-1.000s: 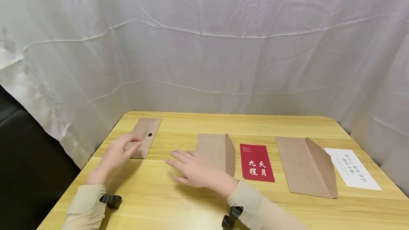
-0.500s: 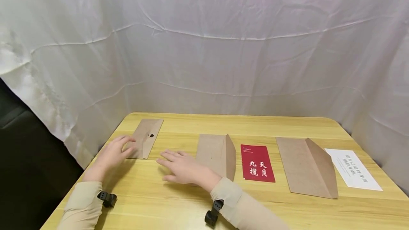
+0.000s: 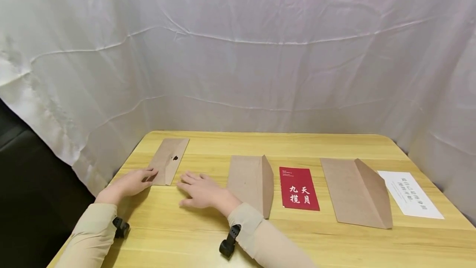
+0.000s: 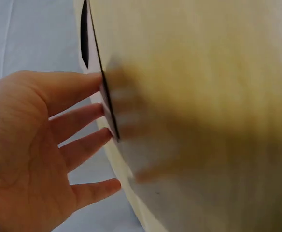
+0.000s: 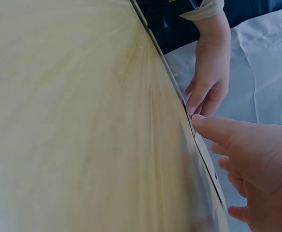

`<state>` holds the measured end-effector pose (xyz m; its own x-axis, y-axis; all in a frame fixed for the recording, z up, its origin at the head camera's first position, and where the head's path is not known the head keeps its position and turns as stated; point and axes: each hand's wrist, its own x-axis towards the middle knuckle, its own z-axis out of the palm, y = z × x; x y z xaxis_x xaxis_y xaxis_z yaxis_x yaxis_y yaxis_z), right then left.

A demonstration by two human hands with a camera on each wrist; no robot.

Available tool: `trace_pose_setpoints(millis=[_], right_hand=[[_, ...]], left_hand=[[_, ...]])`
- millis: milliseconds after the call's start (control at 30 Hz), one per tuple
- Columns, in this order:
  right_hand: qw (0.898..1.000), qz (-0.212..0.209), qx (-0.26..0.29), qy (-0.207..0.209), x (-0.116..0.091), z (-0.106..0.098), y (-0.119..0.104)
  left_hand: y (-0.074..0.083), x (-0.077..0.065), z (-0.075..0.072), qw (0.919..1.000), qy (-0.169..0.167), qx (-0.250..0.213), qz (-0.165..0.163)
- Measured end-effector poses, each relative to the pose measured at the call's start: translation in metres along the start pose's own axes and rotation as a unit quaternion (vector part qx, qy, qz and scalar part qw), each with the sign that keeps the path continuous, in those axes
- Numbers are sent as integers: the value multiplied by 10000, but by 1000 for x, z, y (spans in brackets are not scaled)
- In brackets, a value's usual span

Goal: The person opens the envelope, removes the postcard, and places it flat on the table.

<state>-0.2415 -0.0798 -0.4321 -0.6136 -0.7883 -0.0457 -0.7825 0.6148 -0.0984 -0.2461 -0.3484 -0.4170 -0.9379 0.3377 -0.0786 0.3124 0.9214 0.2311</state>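
Note:
A closed brown envelope (image 3: 162, 158) with a dark spot on its flap lies at the table's left side. My left hand (image 3: 130, 184) touches its near left corner with the fingertips. The left wrist view shows that thumb and fingers (image 4: 78, 87) stretched toward the envelope's thin edge (image 4: 96, 63). My right hand (image 3: 202, 191), palm down with fingers spread, is low over the wood between this envelope and a second brown envelope (image 3: 245, 177) with its flap opened out. Its forearm crosses in front of the second envelope's near edge.
A red card (image 3: 299, 187) with white characters lies right of the middle envelope. Farther right are a third brown envelope (image 3: 353, 191), flap opened, and a white printed card (image 3: 409, 193). The wooden table (image 3: 178, 235) meets a pale curtain (image 3: 238, 73) behind.
My left hand has come down from over the left envelope to its near corner. The right hand has moved left toward that envelope. Envelopes and cards stay in place.

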Motion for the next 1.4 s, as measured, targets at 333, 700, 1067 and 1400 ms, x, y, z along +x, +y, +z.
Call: trace_pose_setpoints(millis=[333,700,1067,1400], right_hand=[[9997,-121,-38,-213,10,3,-9],[9985,-329,-258,-344,10,3,-19],[9973,-351,-278,-587,9,4,-25],[9964,-484,-119,-685,5,2,-25]], left_hand=[[11,-4,-9,9988,-489,-4,-34],[30,-21,-7,9980,-612,-95,-91],[45,-39,-3,9974,-574,-280,-329],[52,-41,-5,9962,-548,-382,-554]])
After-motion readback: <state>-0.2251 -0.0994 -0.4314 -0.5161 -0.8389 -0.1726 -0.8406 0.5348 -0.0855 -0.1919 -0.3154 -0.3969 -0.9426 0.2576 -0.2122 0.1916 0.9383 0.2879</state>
